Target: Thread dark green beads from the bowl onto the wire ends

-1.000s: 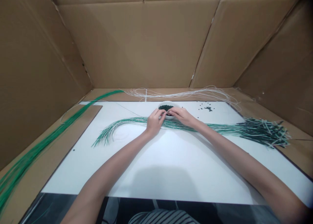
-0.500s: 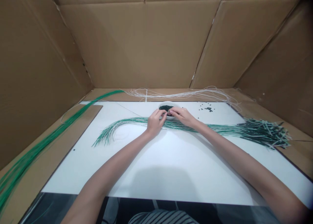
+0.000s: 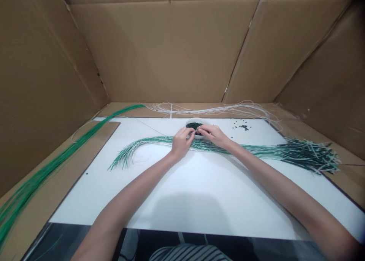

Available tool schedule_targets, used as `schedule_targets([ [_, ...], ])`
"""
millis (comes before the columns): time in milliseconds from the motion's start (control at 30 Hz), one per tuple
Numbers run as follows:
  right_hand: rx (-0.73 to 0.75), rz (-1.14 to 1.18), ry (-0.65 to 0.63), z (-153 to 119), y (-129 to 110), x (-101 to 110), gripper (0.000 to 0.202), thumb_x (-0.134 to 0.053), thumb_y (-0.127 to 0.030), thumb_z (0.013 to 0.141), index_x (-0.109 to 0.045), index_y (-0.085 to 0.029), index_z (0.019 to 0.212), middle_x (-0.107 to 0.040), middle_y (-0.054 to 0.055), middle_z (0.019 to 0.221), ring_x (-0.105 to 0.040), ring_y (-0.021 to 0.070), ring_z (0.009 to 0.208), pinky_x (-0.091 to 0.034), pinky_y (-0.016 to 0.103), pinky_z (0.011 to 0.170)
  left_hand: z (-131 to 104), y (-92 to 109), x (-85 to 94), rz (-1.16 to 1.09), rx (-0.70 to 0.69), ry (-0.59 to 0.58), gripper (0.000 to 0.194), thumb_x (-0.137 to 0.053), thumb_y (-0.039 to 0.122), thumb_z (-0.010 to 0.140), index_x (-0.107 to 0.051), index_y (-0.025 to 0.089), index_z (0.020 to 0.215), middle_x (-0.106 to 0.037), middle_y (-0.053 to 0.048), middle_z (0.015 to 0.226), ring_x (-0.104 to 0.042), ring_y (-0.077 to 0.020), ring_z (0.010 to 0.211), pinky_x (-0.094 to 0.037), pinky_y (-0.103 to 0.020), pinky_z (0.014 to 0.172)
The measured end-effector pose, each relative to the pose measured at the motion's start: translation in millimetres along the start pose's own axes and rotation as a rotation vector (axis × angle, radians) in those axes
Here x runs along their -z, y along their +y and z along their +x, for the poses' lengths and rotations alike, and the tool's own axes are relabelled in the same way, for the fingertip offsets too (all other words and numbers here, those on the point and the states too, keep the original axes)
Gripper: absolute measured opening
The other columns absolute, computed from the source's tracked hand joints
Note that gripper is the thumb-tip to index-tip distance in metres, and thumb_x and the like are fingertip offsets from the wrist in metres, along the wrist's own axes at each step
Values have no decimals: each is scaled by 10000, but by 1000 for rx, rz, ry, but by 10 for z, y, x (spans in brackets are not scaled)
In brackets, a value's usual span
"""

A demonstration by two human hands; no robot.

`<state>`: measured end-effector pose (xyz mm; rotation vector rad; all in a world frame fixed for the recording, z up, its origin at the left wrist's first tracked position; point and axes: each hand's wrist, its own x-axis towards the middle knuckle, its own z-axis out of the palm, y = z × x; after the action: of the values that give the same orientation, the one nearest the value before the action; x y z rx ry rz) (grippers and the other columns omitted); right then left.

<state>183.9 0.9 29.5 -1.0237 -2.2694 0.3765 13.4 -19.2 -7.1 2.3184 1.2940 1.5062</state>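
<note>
Over the front of a white bowl [image 3: 207, 121] full of small dark green pieces [image 3: 194, 126], my two hands meet fingertip to fingertip. My left hand [image 3: 181, 142] is closed in a pinch; a thin white strand [image 3: 149, 126] runs into it from the left. My right hand [image 3: 214, 134] pinches just beside it, and whatever lies between its fingers is too small to make out. Below both hands stretches a bundle of green and white strands [image 3: 253, 150], its right end thick with dark green tips [image 3: 310, 154].
Loose dark pieces [image 3: 244, 127] lie right of the bowl on the white board [image 3: 182, 192]. At the left rests a long bundle of green strands [image 3: 57, 166]. White strands [image 3: 205, 111] lie along the back, before the cardboard wall [image 3: 171, 51].
Both hands keep their pinch over the bowl with hardly any movement. The whole view has shifted very slightly.
</note>
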Motion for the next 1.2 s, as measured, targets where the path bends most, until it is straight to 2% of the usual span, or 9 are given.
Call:
schedule_targets([
  [333, -116, 206, 146, -27, -31, -18, 255, -524, -365, 769, -671, -166, 828, -676, 55, 832, -589, 165, 714, -444, 275, 648, 5, 27, 28, -9, -5, -9, 144, -443, 243, 850, -576, 187, 845, -578, -14, 752, -522, -115, 714, -399, -220, 666],
  [600, -107, 250, 59, -12, -13, 45, 227, -567, -350, 731, -686, -169, 798, -676, 51, 825, -594, 177, 744, -456, 285, 657, -6, 10, 13, -16, 0, -20, 146, -438, 240, 854, -571, 182, 856, -577, -17, 771, -519, -113, 722, -392, -214, 665],
  [767, -126, 231, 88, -11, -12, 40, 242, -564, -366, 729, -689, -165, 781, -676, 53, 801, -591, 172, 702, -458, 282, 641, 4, 30, 30, -38, -15, -32, 149, -446, 252, 851, -576, 181, 842, -583, -16, 758, -523, -112, 709, -393, -212, 653],
  [900, -148, 307, 133, -19, 1, 34, 238, -595, -361, 702, -694, -163, 791, -680, 57, 818, -604, 178, 717, -469, 290, 669, 6, 38, 36, -42, -21, -40, 151, -441, 249, 854, -575, 181, 844, -586, -15, 763, -525, -111, 713, -393, -211, 655],
  [1033, -163, 359, 120, -14, 1, 47, 230, -611, -348, 691, -695, -156, 787, -682, 58, 818, -612, 183, 731, -475, 299, 689, 2, 34, 33, -32, -22, -40, 156, -436, 250, 856, -576, 182, 846, -582, -15, 761, -527, -113, 723, -396, -214, 665],
  [1200, -144, 318, 115, -11, -28, 42, 232, -596, -364, 704, -692, -165, 772, -681, 56, 809, -608, 181, 718, -476, 305, 675, 1, 21, 25, -27, -31, -39, 164, -435, 260, 857, -579, 182, 848, -587, -16, 760, -531, -114, 723, -401, -217, 671],
])
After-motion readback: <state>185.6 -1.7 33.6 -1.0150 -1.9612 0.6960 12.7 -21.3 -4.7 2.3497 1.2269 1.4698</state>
